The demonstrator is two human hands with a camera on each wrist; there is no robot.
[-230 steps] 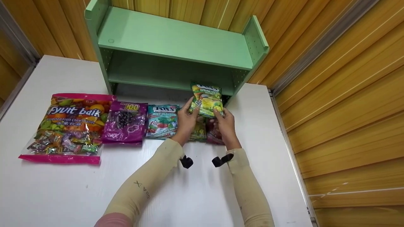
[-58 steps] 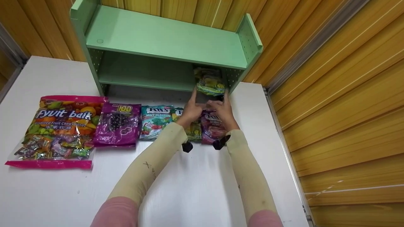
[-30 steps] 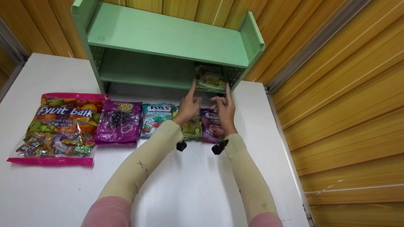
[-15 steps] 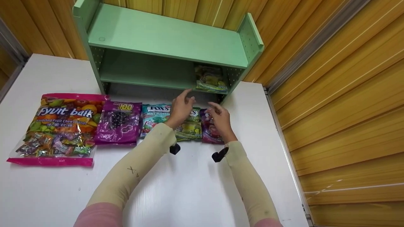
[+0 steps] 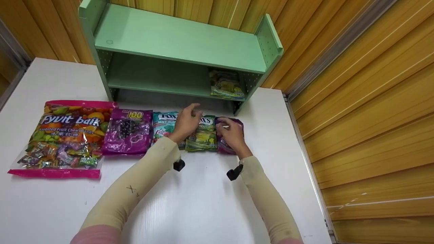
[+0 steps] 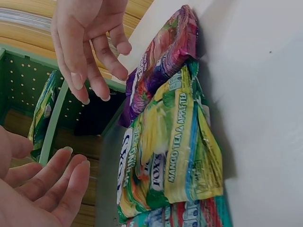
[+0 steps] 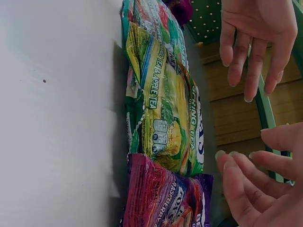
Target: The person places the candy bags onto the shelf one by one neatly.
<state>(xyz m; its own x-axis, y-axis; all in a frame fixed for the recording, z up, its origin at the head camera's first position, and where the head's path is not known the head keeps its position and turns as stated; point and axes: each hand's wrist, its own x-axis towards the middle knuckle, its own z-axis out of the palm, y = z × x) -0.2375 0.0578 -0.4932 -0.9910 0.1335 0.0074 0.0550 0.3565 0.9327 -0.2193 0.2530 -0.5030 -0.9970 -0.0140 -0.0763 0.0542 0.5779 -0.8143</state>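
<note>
My left hand [image 5: 186, 122] hovers, fingers loosely bent, over the teal mint candy bag [image 5: 162, 127] and the edge of the yellow-green Fox's candy bag [image 5: 202, 140]. Nothing is between its fingers. My right hand [image 5: 232, 134], also holding nothing, hangs over the dark purple-red Fox's berries bag [image 5: 239, 123] and hides part of it. Both wrist views show the hands above the bags, fingers apart from them. On the middle shelf, at its right end, lies another yellow-green candy bag [image 5: 226, 84].
A green shelf unit [image 5: 179, 40] stands at the back of the white table [image 5: 190, 200]. To the left lie a purple candy bag [image 5: 128, 132] and a large Fyvit baik fruit chew bag [image 5: 73, 135]. Wood-look walls [image 5: 366, 112] close off the back and right.
The yellow-green bag, earlier held by both hands, now lies on the middle shelf. Both hands have let go and drawn back toward the row of bags, the left hand shifting left.
</note>
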